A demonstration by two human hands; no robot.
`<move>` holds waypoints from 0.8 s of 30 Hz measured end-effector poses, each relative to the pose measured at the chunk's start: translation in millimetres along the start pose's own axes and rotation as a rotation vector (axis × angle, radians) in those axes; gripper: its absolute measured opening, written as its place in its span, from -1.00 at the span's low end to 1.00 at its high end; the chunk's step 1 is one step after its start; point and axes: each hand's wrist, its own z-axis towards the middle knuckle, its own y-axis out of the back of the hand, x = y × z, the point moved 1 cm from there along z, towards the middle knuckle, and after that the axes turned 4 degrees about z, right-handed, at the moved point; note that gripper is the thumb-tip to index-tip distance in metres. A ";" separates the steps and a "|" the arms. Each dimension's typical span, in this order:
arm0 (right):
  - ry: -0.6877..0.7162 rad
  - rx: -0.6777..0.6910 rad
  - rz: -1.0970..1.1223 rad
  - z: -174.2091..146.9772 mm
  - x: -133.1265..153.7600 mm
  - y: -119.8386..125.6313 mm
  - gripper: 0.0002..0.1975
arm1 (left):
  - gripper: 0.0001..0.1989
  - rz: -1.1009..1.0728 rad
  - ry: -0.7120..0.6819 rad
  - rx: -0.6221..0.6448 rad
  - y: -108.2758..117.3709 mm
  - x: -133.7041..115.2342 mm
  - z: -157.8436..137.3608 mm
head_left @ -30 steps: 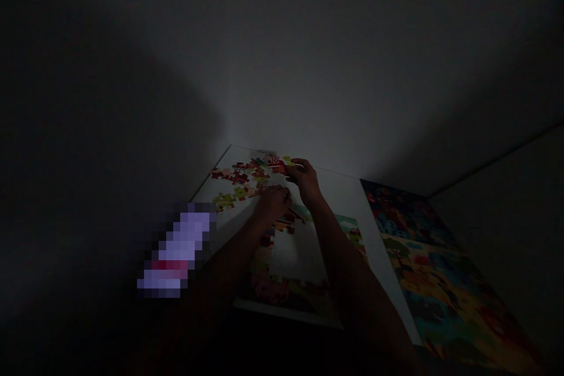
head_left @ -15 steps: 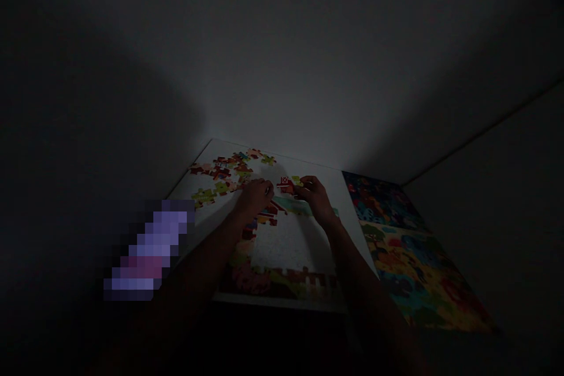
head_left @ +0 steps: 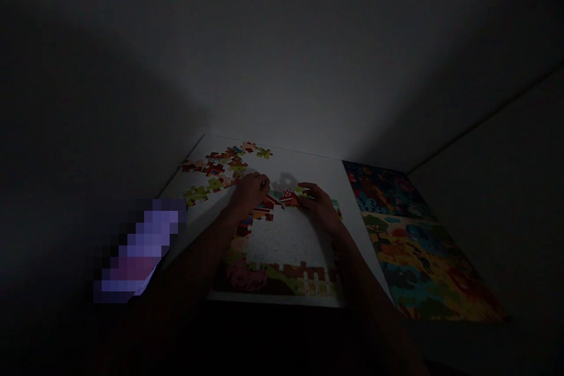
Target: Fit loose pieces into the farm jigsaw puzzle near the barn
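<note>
Well inside the counter's (head_left: pixel 317 167) edges, the right hand (head_left: pixel 321 207) pinches a barn piece (head_left: pixel 288 197), likely for control. The left hand (head_left: pixel 249 191) curls, hold unclear.

Two colourful pictures (head_left: pixel 416 244) lie at right, a blurred purple object (head_left: pixel 143 247) left.

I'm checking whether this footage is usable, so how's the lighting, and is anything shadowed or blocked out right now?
Head view: dim overall, brightest on the pale surface beyond the white board; head view: a shadow falls on the board beside the right hand; head view: the forearms fade toward black at the bottom, and a pixelated purple patch covers an area at lower left.
</note>
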 end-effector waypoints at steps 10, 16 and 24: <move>0.025 -0.025 -0.015 -6.1 1.2 0.4 -0.58 | -0.81 -0.017 -0.010 0.005 -2.2 1.0 0.3; 0.012 0.009 -0.036 -11.1 5.3 -4.8 -0.63 | -0.80 -0.035 -0.007 0.010 -1.1 0.2 -0.2; 0.011 0.062 -0.116 -12.0 -0.8 -7.9 -0.68 | -0.81 -0.056 -0.003 0.011 -0.7 0.5 -0.2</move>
